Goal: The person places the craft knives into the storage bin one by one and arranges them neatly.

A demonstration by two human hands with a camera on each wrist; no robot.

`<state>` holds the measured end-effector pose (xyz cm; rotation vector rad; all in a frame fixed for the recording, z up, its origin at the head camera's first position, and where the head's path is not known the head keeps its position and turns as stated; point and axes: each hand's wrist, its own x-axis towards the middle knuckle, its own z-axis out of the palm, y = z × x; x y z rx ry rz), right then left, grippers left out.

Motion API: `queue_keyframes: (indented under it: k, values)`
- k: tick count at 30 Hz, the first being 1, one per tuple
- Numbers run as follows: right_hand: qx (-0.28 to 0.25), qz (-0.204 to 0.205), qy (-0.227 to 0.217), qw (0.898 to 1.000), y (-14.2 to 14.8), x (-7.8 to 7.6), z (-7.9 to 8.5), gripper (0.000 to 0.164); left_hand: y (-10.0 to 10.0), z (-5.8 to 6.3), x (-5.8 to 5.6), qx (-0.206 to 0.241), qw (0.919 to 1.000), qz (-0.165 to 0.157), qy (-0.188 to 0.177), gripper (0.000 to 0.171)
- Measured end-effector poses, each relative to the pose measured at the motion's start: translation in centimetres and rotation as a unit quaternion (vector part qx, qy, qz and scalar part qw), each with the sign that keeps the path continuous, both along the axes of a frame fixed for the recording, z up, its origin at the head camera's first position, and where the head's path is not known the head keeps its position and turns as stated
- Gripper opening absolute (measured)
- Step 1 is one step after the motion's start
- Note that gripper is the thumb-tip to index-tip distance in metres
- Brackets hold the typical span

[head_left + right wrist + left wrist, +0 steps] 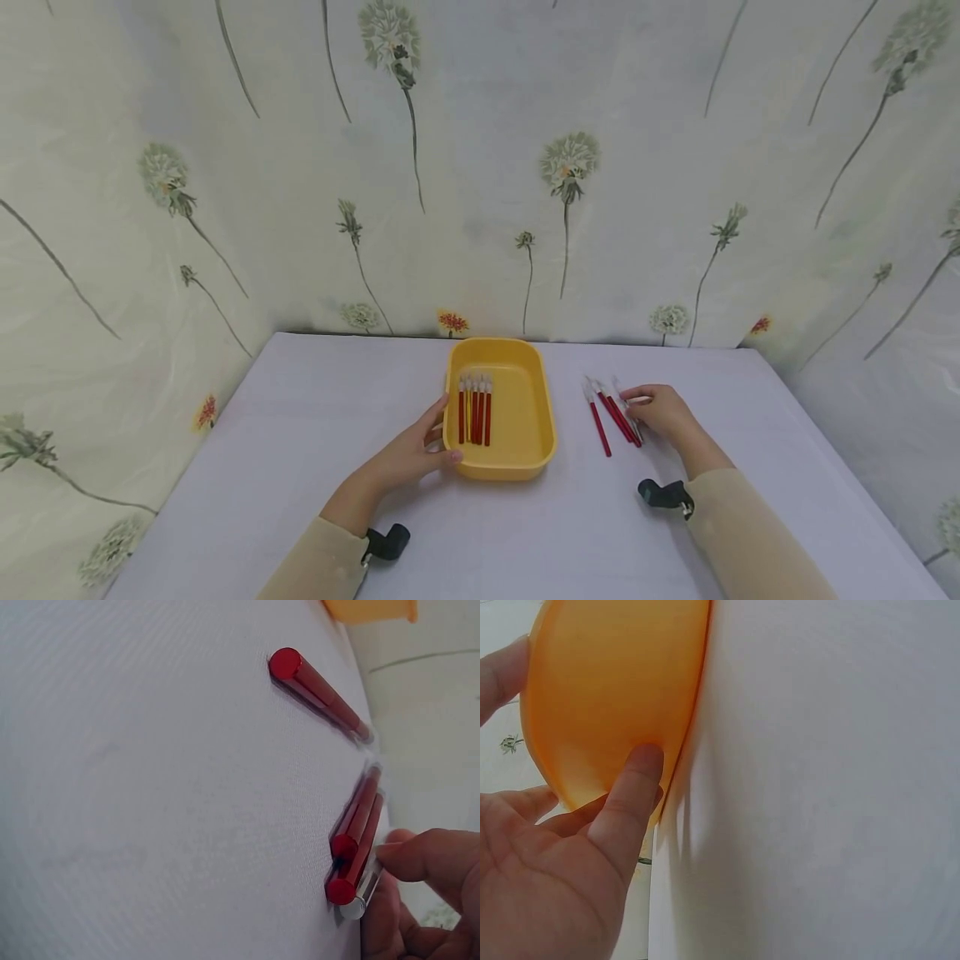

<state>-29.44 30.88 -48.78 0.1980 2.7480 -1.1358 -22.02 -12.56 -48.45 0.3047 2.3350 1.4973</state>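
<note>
A yellow tray [519, 412] stands on the table, and inside its left half lies a row of several red pens [481, 419] with pale tips, one yellow pen [468, 414] among them. My left hand [405, 456] grips the tray's near left side, thumb at the rim, fingers along the wall [615, 690]. To the right of the tray, my right hand [665, 414] pinches a silver pen [365, 894] between thumb and fingers, low at the table. Touching or close beside it lie two red pens [358, 825]. Another red pen [601, 431] lies apart, nearer the tray.
The white tablecloth [570, 533] covers the table, whose back edge meets a wall covering [480, 167] printed with dandelions. Black wrist cameras [387, 542] sit below both hands.
</note>
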Motion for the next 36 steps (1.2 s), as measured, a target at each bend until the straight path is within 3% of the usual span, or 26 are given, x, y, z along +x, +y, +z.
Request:
queue_keyframes:
  k: [8,21,36]
  values:
    - [-0.019,-0.014,0.014,1.0,0.0,0.1,-0.1,0.034,-0.1,-0.2,-0.1,0.003,1.0,-0.001,0.005,0.104]
    - [-0.072,-0.059,-0.018,0.996,0.6,0.8,0.0,0.039,-0.1,0.0,0.0,0.0,1.0,-0.001,0.004,0.103]
    - [-0.262,-0.058,-0.014,0.963,-0.2,2.3,1.7,0.05,-0.2,-0.2,0.0,0.001,1.0,-0.004,0.004,0.105]
